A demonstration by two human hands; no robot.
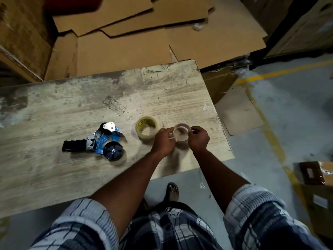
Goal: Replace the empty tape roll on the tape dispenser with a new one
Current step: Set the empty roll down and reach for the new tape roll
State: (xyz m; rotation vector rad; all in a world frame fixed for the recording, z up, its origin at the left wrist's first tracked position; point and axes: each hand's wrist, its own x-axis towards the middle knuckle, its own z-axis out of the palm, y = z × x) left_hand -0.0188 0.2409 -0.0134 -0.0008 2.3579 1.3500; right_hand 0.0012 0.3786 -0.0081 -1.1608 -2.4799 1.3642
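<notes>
Pinched by left hand (163,141) and right hand (198,139), clear roll (181,135) could drop if either pinch slackens; tape dispenser (100,142) lies well left.

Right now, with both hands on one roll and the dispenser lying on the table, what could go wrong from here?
1. The left hand and right hand pinch the held roll close to the table's right edge; a slip could drop it to the floor.
2. The second roll lies right beside it, so the two might get swapped.
3. The dispenser lies unheld, so it may slide during loading.
</notes>
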